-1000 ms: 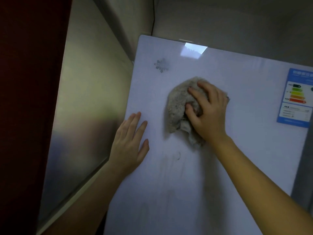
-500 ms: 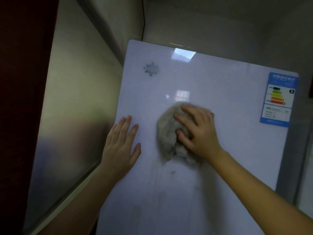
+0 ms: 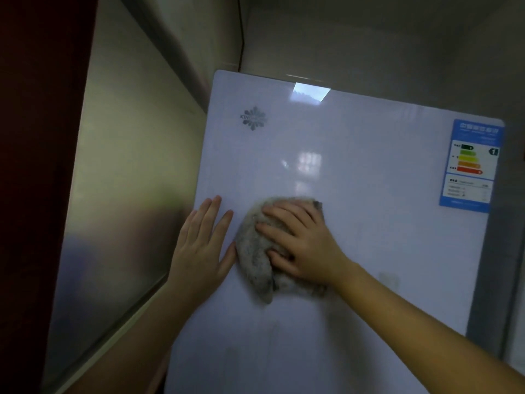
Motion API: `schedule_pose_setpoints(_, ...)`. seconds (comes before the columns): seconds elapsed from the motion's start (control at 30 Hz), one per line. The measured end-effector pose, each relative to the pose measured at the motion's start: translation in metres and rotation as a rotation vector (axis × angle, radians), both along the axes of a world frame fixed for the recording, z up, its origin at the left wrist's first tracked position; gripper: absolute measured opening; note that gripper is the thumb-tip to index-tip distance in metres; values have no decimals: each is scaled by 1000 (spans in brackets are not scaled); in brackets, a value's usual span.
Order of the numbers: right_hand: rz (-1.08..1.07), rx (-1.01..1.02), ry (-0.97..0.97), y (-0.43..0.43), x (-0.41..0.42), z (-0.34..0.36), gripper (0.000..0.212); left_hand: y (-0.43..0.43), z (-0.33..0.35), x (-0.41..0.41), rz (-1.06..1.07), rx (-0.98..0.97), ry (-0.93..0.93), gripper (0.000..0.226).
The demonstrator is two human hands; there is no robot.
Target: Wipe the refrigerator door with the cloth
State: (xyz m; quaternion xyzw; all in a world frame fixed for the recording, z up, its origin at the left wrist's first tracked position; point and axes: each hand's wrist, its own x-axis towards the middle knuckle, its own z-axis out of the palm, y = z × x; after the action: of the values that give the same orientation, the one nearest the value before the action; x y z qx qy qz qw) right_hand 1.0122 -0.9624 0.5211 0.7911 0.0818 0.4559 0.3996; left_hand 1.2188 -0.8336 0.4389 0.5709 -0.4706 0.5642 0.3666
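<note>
Head view: glossy white refrigerator door [image 3: 369,237]; nubby grey cloth [image 3: 252,260], bunched, long axis roughly vertical, pinned mid-door beneath right hand [image 3: 301,245], fingers spread; left hand [image 3: 199,251] flat, fingers apart, alongside.

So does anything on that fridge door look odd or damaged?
Nothing damaged. The door shows faint dull streaks low down, below the cloth under the right hand; the label sits straight.

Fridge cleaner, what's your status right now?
Right hand pressing cloth flat on fridge door. Left hand open, bracing door's edge. Sticker upper right, clear of cloth.
</note>
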Motion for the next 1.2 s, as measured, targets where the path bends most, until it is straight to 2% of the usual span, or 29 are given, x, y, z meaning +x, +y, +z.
schedule_pose_setpoints(0.07, 5, 6, -21, -3, -3, 10, 42, 0, 0, 0, 3, -1, 1, 58)
schedule_pose_setpoints(0.27, 18, 283, -463, -19, -32, 85, 46, 2, 0, -1, 1, -3, 3, 56)
schedule_pose_setpoints(0.37, 34, 377, -558, -20, -36, 101, 45, 3, 0, -1, -1, 3, 7, 57)
schedule_pose_setpoints(0.47, 23, 350, -490, -18, -33, 78, 47, 3, 0, -1, 6, 18, 14, 58)
schedule_pose_setpoints(0.67, -31, -4, -30, -25, -46, 1, 45, 3, 0, -4, 15, 35, 27, 60)
schedule_pose_setpoints(0.73, -55, -18, -24, -31, -57, 0, 44, 3, -1, -6, 16, 36, 31, 60)
schedule_pose_setpoints(0.97, -27, 203, -316, -54, -103, 36, 47, -3, 1, -22, 43, 15, 123, 59)
schedule_pose_setpoints(1.07, -11, 209, -287, -62, -108, 25, 47, -3, 4, -34, 67, 1, 160, 59)
schedule_pose_setpoints(1.2, 7, 137, -143, -70, -119, -10, 46, -9, 14, -57, 72, 40, 109, 58)
